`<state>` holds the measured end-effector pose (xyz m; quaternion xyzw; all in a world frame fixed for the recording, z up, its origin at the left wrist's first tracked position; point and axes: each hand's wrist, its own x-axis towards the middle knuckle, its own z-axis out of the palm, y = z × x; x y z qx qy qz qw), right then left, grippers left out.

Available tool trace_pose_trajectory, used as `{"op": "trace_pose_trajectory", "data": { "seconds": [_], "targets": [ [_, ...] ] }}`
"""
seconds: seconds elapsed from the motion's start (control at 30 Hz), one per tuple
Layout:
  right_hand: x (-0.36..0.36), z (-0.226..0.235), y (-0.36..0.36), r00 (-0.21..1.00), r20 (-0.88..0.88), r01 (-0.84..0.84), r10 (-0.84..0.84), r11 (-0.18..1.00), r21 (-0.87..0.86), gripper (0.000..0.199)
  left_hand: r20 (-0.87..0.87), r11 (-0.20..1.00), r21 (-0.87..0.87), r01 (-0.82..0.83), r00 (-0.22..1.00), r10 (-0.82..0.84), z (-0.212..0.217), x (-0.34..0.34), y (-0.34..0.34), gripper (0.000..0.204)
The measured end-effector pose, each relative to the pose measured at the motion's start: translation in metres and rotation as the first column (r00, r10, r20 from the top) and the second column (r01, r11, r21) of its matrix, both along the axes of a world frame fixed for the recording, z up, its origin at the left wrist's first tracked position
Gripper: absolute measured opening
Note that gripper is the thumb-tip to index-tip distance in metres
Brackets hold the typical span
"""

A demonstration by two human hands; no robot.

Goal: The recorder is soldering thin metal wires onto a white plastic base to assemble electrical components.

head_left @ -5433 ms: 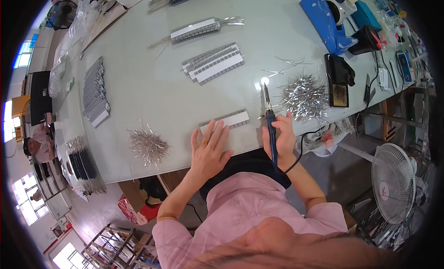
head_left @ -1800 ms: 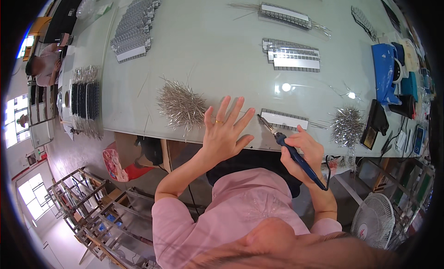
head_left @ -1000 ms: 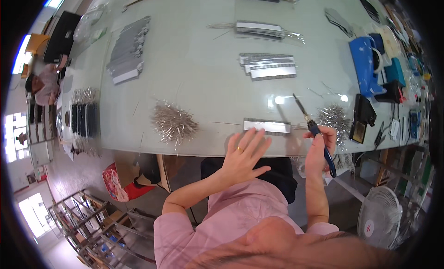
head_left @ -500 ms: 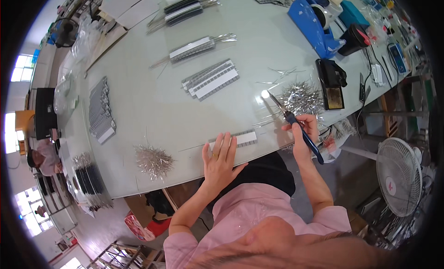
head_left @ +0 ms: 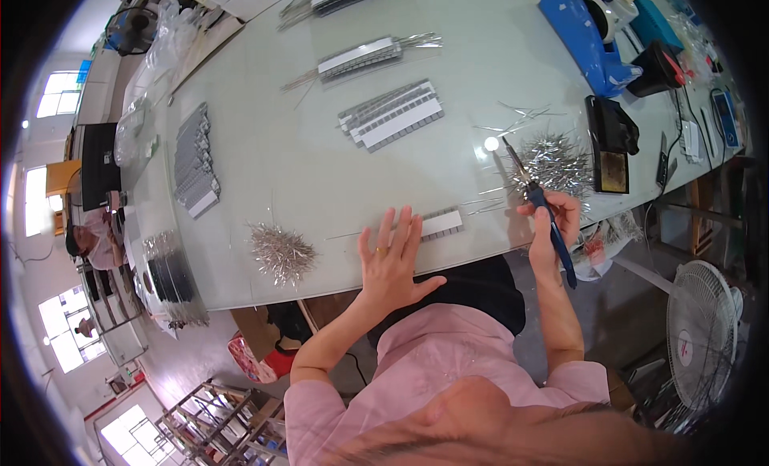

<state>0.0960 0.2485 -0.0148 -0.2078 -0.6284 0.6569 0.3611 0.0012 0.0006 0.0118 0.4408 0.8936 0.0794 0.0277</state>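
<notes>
My left hand (head_left: 392, 266) lies palm down with fingers spread over a narrow grey-and-white strip (head_left: 442, 224) near the table's front edge. The fingers cover the strip's left part. A thin wire sticks out to the left of the hand, and thin silvery wires (head_left: 485, 206) lie off the strip's right end. My right hand (head_left: 559, 219) grips a soldering iron (head_left: 565, 262) by its dark blue handle. The iron's metal tip points away from me, beside a tangled pile of silvery wire pieces (head_left: 557, 163). Another such pile (head_left: 280, 255) sits left of my left hand.
Stacked strips (head_left: 392, 117) lie mid-table, with wired bundles (head_left: 360, 59) beyond. More strips (head_left: 196, 161) are at the left. An iron stand with sponge (head_left: 613, 171), a blue tape dispenser (head_left: 589, 45) and a black cup (head_left: 657, 69) occupy the right. A fan (head_left: 703, 338) stands beside the table.
The whole view has shifted, so table things appear farther right and higher. My left thumb is spread wider. The soldering iron stays in my right hand, its tip slightly farther from me.
</notes>
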Motion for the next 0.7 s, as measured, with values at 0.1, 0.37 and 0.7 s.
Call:
{"op": "trace_pose_trajectory", "data": {
  "seconds": [0.1,0.37,0.7],
  "targets": [
    [0.003,-0.002,0.0,0.999,0.01,-0.032,0.032,0.997,0.069,0.026,0.056,0.998,0.045,-0.035,0.998,0.033,0.005,-0.001,-0.007,0.092],
    [0.016,0.034,-0.026,0.949,0.17,-0.297,0.266,0.935,0.195,0.021,-0.053,0.969,0.128,-0.213,0.974,0.221,-0.003,-0.009,-0.065,0.068],
    [-0.008,0.061,-0.063,0.862,0.267,-0.504,0.432,0.787,0.355,0.023,-0.029,0.945,0.248,-0.212,0.974,0.226,-0.012,0.009,-0.075,0.065]
  ]
}}
